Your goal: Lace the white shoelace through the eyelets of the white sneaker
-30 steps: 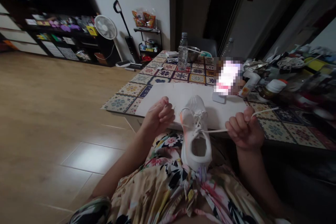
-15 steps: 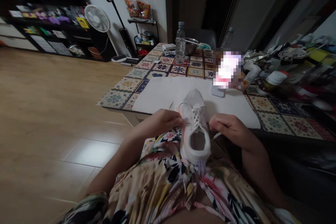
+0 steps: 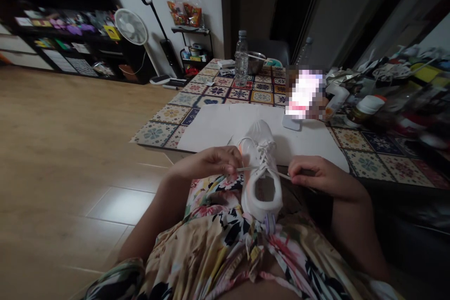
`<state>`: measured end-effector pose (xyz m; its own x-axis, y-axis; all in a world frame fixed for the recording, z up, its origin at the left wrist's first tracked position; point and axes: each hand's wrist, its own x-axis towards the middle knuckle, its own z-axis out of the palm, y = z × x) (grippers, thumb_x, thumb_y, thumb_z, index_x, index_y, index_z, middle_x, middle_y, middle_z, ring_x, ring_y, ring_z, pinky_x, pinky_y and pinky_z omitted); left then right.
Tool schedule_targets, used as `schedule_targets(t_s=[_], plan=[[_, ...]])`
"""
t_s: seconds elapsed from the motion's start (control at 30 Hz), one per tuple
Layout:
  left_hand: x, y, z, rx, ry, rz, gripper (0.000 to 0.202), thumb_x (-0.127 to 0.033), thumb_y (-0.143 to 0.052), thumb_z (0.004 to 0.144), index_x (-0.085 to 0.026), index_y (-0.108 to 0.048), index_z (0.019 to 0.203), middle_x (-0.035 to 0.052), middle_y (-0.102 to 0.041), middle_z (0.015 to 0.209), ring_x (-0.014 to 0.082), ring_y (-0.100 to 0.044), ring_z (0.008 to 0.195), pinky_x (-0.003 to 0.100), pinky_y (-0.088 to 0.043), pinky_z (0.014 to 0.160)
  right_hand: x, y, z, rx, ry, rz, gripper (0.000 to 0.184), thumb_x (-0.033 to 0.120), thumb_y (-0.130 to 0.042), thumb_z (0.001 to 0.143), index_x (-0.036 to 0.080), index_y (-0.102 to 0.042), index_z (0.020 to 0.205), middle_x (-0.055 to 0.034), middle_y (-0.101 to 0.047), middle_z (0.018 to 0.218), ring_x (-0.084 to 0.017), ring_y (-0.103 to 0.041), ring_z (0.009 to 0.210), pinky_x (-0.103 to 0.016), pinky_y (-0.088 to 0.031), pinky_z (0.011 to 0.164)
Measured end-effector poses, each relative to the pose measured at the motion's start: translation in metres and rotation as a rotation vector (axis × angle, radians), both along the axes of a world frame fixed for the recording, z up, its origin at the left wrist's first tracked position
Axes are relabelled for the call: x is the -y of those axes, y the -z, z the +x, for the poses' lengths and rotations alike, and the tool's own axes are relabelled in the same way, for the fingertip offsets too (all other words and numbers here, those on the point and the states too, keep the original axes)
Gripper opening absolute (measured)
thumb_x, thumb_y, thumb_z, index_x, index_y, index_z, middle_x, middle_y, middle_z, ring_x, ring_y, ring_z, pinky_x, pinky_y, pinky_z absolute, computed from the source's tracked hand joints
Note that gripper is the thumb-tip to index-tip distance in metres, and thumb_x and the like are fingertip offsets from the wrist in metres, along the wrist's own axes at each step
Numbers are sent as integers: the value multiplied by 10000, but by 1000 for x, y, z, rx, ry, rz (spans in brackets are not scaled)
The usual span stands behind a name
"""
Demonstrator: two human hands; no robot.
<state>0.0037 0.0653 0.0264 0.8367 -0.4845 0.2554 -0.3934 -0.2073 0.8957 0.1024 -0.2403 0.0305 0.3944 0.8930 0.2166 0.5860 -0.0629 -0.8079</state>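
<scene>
Presently, lace ends [image 3: 246, 168] of the white shoe [image 3: 262, 197] are pinched taut by left hand [image 3: 211, 161] and right hand [image 3: 311, 176]; even pull is judged necessary

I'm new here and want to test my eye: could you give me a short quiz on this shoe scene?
1. True or false: the shoe lies on the floor.
2. What do the left hand and right hand each pinch? A) the lace B) a cup C) a pen
3. Which clear thing stands upright at the far end of the table?

Key: 1 false; 2 A; 3 the bottle.
</scene>
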Motion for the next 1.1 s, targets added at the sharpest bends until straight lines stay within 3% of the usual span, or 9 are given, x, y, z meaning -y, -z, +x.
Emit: schedule_targets(t_s=[0.17,0.3,0.4,0.47,0.53,0.63,0.77,0.87,1.1], plan=[[9,7,0,8,-43,-301,271,-408,-717,816,-172,-738,685,131,-694,1061,265,-618,1105,415,-456,999,-5,7,2,-191,-84,281,311,473,-724,815,210,-646,669,-55,-658,878,-216,-625,890,-373,-502,824],[36,18,0,-49,-83,-557,274,-425,-742,793,-177,-716,679,77,-711,841,203,-665,878,365,-507,886,-32,20,-13,-493,-26,556,281,455,-767,784,226,-623,708,-11,-696,784,-213,-676,850,-427,-507,899],[52,21,1,-66,-157,-569,262,-429,-741,794,-183,-735,704,45,-658,731,153,-620,732,277,-507,728,-53,27,-27,-655,106,644,227,404,-803,757,233,-657,726,46,-644,613,-127,-599,559,-305,-541,683],[57,19,1,-23,-187,-493,203,-385,-732,814,-194,-763,753,43,-650,766,138,-609,741,252,-492,712,-61,30,-34,-696,233,628,196,377,-820,736,232,-689,744,52,-624,584,-96,-530,476,-219,-468,504],[59,17,2,37,-193,-409,135,-326,-720,833,-209,-782,806,44,-651,813,128,-610,766,246,-489,731,-64,29,-38,-630,330,591,153,350,-808,746,234,-718,791,39,-641,644,-90,-532,491,-200,-444,469],[62,14,2,99,-216,-380,84,-265,-733,822,-203,-785,797,32,-650,785,112,-611,750,229,-492,722,-62,24,-44,-311,378,522,85,284,-720,828,245,-748,899,-8,-685,842,-137,-633,710,-251,-530,622],[71,16,3,-55,-282,-577,131,-211,-837,693,-163,-734,758,-5,-654,695,90,-614,661,200,-505,669,-58,15,-51,65,396,480,130,218,-623,899,248,-739,949,-24,-708,872,-168,-661,838,-288,-545,746],[78,18,4,-201,-281,-728,350,-208,-887,606,-179,-714,909,-24,-669,719,95,-631,638,209,-524,642,-58,17,-53,93,422,461,69,214,-647,889,247,-705,906,1,-715,826,-147,-669,753,-261,-540,711],[81,14,-1,-118,-440,-591,256,-298,-860,645,-129,-690,734,11,-668,710,96,-597,655,196,-486,621,-57,22,-52,17,421,425,82,272,-691,859,241,-662,929,-5,-712,869,-162,-685,772,-273,-552,720]])
